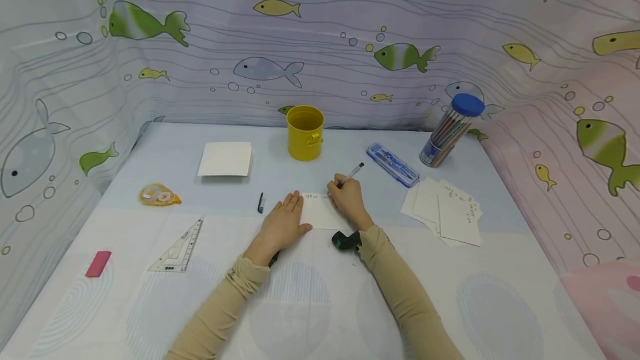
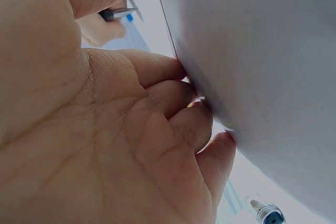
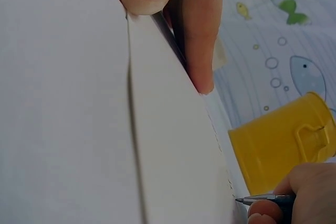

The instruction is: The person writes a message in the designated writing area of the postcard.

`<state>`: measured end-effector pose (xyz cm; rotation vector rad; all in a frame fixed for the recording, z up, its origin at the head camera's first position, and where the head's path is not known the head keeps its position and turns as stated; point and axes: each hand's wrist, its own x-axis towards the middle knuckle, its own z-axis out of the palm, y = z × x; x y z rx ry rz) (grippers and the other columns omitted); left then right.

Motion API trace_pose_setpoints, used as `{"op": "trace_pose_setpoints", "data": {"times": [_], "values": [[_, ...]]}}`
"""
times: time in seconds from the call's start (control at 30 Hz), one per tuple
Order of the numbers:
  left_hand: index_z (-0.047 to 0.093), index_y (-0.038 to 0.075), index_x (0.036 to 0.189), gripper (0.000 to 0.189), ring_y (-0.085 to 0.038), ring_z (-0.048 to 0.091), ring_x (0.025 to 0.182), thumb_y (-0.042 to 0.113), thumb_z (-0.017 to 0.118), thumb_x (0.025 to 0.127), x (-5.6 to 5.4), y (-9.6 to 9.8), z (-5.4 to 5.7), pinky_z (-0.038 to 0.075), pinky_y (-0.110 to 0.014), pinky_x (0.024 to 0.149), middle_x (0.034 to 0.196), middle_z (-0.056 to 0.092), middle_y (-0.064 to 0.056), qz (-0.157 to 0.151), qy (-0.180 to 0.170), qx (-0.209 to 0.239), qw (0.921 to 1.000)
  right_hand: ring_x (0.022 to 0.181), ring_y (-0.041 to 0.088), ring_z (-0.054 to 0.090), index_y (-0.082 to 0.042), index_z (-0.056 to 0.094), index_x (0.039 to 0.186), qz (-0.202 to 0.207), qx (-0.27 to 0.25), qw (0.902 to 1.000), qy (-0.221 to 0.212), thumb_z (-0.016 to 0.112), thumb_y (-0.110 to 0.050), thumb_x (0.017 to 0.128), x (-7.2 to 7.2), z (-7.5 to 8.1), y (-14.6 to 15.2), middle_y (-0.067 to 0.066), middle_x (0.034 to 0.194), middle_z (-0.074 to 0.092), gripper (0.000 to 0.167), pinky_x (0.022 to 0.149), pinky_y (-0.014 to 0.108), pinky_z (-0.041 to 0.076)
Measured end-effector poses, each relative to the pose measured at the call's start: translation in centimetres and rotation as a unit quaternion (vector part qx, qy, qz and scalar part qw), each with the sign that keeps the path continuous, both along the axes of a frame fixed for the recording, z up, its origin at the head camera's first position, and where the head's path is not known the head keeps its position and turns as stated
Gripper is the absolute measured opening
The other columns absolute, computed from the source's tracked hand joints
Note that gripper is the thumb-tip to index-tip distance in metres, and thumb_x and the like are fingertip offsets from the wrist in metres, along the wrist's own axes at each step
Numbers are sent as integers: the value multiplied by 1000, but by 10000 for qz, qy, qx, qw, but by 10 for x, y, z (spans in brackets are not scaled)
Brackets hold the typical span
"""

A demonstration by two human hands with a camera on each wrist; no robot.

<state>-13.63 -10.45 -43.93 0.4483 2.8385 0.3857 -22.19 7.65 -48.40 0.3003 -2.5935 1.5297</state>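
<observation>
A white card [image 1: 325, 216] with a short row of handwriting near its top lies between my hands. My left hand [image 1: 284, 222] rests on the table with fairly straight fingers at the card's left edge. My right hand [image 1: 348, 199] pinches a clear-barrelled pen [image 1: 356, 169], its back end slanting up and to the right. In the right wrist view the pen tip [image 3: 247, 199] is at the line of marks along the card's edge, and the left hand's thumb and a finger [image 3: 202, 35] show at the top. A black pen cap [image 1: 260, 203] lies left of the left hand.
Behind the hands stand a yellow bucket [image 1: 305, 136], a stack of blank cards [image 1: 226, 159], a blue case [image 1: 393, 165] and a tilted pencil jar [image 1: 450, 132]. Spread cards [image 1: 457, 218] lie right. Correction tape [image 1: 159, 195], a set square [image 1: 181, 250] and a pink eraser [image 1: 98, 264] lie left.
</observation>
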Motion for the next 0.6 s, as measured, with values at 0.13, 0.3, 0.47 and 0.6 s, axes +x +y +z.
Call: {"op": "trace_pose_setpoints", "data": {"times": [0.13, 0.3, 0.47, 0.6], "values": [[26, -7, 149, 77, -35, 19, 149, 41, 55, 97, -1, 0, -1, 23, -50, 120, 159, 20, -23, 3, -6, -13, 10000, 38, 7, 34, -13, 39, 58, -19, 60, 10000, -4, 51, -7, 90, -1, 0, 0, -4, 44, 39, 35, 38, 18, 22], [27, -8, 149, 76, -35, 19, 149, 41, 55, 97, -1, 0, 1, 23, -50, 120, 159, 21, -24, -5, 1, 22, 10000, 37, 8, 31, -14, 37, 57, -134, 72, 9999, 7, 50, -6, 88, -2, 1, -1, -4, 44, 35, 35, 38, 20, 19], [27, -8, 149, 76, -36, 20, 149, 40, 56, 97, 0, 0, 2, 23, -51, 120, 158, 21, -24, 7, -17, 48, 10000, 36, 3, 30, -14, 36, 56, -172, 15, 9998, 61, 51, -3, 87, -1, 0, -1, -4, 43, 35, 36, 38, 19, 19], [27, -8, 149, 76, -35, 19, 149, 41, 55, 97, 0, 0, 2, 23, -50, 120, 159, 21, -24, 18, -47, 38, 10000, 36, 5, 31, -14, 36, 56, -87, -11, 10000, 22, 51, -4, 88, 0, 0, -1, -5, 43, 36, 36, 39, 19, 20]]}}
